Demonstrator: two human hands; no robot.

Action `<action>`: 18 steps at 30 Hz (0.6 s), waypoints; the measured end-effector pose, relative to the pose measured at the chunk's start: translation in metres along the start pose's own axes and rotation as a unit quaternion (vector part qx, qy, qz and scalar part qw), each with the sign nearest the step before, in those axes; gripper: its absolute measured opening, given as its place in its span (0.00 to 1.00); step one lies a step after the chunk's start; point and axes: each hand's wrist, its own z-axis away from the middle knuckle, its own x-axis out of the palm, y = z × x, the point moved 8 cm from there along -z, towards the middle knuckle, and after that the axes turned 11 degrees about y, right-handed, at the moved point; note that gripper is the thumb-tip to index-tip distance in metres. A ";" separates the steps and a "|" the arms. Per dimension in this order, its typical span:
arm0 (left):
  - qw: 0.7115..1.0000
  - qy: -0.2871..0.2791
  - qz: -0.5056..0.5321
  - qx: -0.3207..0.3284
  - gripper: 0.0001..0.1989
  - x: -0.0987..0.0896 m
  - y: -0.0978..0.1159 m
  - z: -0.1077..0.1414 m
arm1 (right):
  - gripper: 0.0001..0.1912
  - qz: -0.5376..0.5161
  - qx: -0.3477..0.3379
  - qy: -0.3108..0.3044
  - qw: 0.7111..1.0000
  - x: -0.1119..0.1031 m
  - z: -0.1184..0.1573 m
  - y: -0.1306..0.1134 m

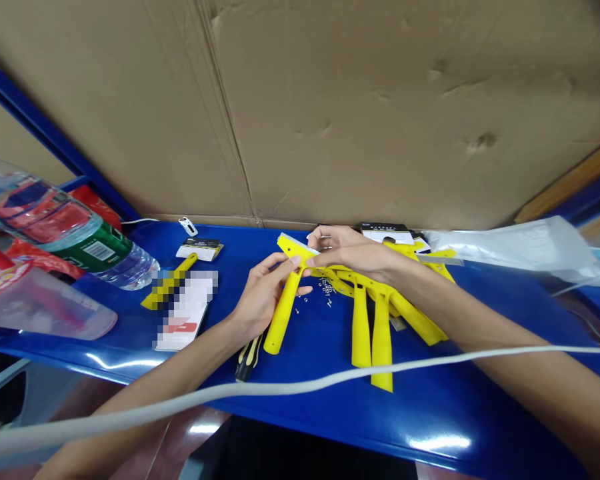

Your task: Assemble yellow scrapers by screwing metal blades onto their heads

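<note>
A yellow scraper with a wide head is held up over the blue table, its handle slanting down to the left. My left hand is closed round the neck of the scraper from the left. At the right end of its head is my right hand, fingers bent against the head; whether a small part is between them is hidden. Several yellow scrapers lie in a pile under and beside my right forearm. Small screws and nuts are scattered on the table by the pile. A black and yellow screwdriver lies below my left hand.
On the blue table, a phone, another yellow scraper and a packaged card lie left. A water bottle and plastic cup stand far left. Plastic bags lie right. A white cable crosses the view.
</note>
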 end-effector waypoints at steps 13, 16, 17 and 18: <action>1.000 0.004 0.021 -0.012 0.13 -0.002 0.000 -0.002 | 0.16 0.149 -0.115 -0.025 0.982 -0.012 0.000 -0.019; 1.000 0.004 0.025 -0.013 0.12 -0.003 -0.001 -0.003 | 0.13 0.158 -0.134 -0.027 0.978 -0.015 0.001 -0.021; 1.000 0.005 0.026 -0.014 0.12 -0.003 -0.002 -0.003 | 0.13 0.158 -0.138 -0.026 0.977 -0.015 0.001 -0.022; 1.000 0.005 0.026 -0.016 0.12 -0.003 -0.002 -0.004 | 0.14 0.160 -0.139 -0.025 0.977 -0.015 0.001 -0.021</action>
